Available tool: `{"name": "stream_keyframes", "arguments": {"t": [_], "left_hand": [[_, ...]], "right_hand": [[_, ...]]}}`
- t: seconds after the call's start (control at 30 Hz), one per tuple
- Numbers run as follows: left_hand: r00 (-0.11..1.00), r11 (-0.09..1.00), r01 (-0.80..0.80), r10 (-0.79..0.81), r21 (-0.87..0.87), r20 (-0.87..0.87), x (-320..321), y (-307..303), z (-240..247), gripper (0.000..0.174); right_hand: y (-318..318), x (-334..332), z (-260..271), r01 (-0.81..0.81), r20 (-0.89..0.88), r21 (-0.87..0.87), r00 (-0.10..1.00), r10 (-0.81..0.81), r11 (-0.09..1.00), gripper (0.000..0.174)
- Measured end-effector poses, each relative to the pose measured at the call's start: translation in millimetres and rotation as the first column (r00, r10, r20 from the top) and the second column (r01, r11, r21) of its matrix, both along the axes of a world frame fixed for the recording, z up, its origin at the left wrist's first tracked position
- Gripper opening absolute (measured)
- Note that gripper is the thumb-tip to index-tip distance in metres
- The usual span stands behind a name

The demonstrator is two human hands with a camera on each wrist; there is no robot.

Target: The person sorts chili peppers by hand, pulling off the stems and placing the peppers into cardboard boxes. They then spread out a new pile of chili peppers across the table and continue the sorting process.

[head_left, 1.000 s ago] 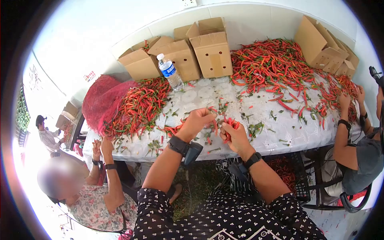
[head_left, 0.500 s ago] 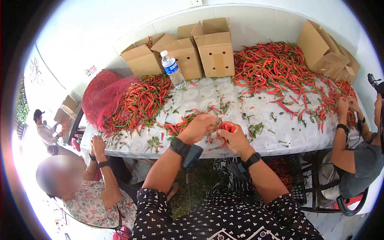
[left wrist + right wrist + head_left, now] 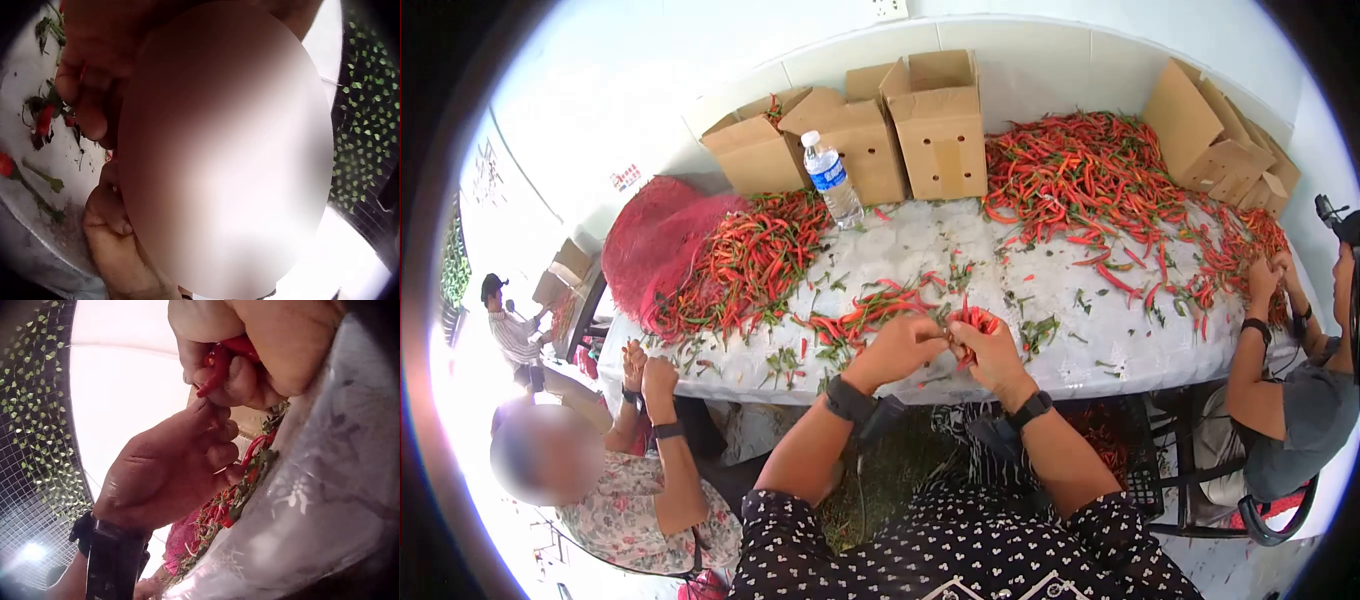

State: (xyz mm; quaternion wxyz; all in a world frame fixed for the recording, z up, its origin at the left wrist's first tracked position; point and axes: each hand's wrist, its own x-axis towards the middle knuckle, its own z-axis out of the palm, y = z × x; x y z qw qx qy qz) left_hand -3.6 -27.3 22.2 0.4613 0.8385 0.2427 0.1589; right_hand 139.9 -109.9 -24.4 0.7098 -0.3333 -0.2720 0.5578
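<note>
Above the front of the table my two hands meet. Several red chilies are gripped in my right hand, their red ends showing between thumb and curled fingers. My left hand has its fingers bent, and its thumb and fingertips pinch at the lower end of one of those chilies, as the right wrist view shows. The pinched end itself is mostly covered by the fingertips. Just beyond my left hand lies a small heap of red chilies with green stems. In the left wrist view a large blurred oval covers much of the hands.
A large chili pile lies at the back right, another chili pile by a red net sack at left. Cardboard boxes and a water bottle stand behind. Green stem scraps litter the tablecloth. People sit at both sides.
My hands met about half a second ago and remain together, a little lower now. The left hand has come down and right from the small heap. The right hand keeps its chilies.
</note>
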Motion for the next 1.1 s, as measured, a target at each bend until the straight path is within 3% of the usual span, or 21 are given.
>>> {"name": "stream_keyframes", "arguments": {"t": [0.07,0.1,0.13,0.2,0.23,0.33,0.4,0.5,0.57,0.67,0.73,0.8,0.87,0.9,0.93,0.97,1.0,1.1], "left_hand": [[0.999,0.999,-0.019,0.018,-0.049,-0.033,0,0,7,0.013],[0.999,0.996,-0.037,0.040,0.079,-0.029,1,-1,16,0.013],[0.999,0.995,-0.034,0.036,0.089,-0.026,2,2,22,0.013],[0.960,0.941,-0.197,0.129,0.275,0.248,4,6,32,0.013],[0.919,0.959,-0.270,0.229,0.086,0.321,9,-5,56,0.013],[0.783,0.847,-0.458,0.240,0.270,0.574,19,-1,109,0.014],[0.713,0.693,-0.596,0.222,0.407,0.665,29,11,147,0.017],[0.627,0.663,-0.657,0.216,0.359,0.749,63,58,203,0.022],[0.522,0.766,-0.602,0.164,0.226,0.837,89,78,231,0.024],[0.477,0.778,-0.565,0.037,0.274,0.878,106,80,244,0.025],[0.528,0.816,-0.496,0.014,0.295,0.849,115,63,227,0.025],[0.845,0.726,-0.290,-0.112,0.623,0.524,123,38,202,0.020],[0.944,0.832,-0.052,-0.140,0.552,0.300,136,8,178,0.019],[0.944,0.850,-0.001,-0.173,0.527,0.281,142,-8,161,0.019],[0.942,0.777,0.151,-0.300,0.611,0.148,148,-24,143,0.019],[0.912,0.678,0.293,-0.409,0.674,0.015,153,-41,128,0.019],[0.896,0.682,0.327,-0.445,0.654,0.016,158,-55,120,0.019],[0.839,0.645,0.494,-0.529,0.584,-0.126,173,-94,99,0.020]], "right_hand": [[0,0,-1,0.018,-0.023,-0.005,1.000,-0.018,1.000,0.014],[0,-1,0,0.029,-0.058,0.009,0.998,-0.028,1.000,0.014],[1,0,0,0.040,-0.093,0.022,0.995,-0.037,0.999,0.015],[1,0,-1,0.044,-0.106,0.010,0.993,-0.042,0.999,0.016],[2,1,-1,0.029,-0.110,-0.003,0.994,-0.029,1.000,0.015],[2,2,1,0.010,-0.127,-0.020,0.992,-0.012,1.000,0.015],[3,2,-1,0.009,-0.151,0.010,0.989,-0.007,1.000,0.016],[2,3,2,0.004,-0.140,-0.009,0.990,-0.005,1.000,0.016],[1,3,2,0.000,-0.143,-0.013,0.990,-0.001,1.000,0.016],[-1,3,3,0.003,-0.155,-0.014,0.988,-0.005,1.000,0.017],[-1,3,6,0.022,-0.133,-0.040,0.991,-0.027,0.999,0.016],[-2,4,5,0.020,-0.164,-0.037,0.986,-0.026,0.999,0.015],[-13,5,-3,0.014,-0.128,-0.066,0.992,-0.023,0.998,0.014],[-6,5,-1,0.005,-0.073,-0.057,0.997,-0.009,0.998,0.012],[4,4,1,-0.002,-0.017,-0.056,1.000,0.001,0.998,0.010],[8,2,-6,0.034,0.000,0.089,0.999,-0.034,0.995,0.025],[6,4,-15,0.061,0.029,0.241,0.997,-0.070,0.969,0.039],[-38,13,-35,0.276,0.029,0.148,0.959,-0.283,0.950,0.035]]}}
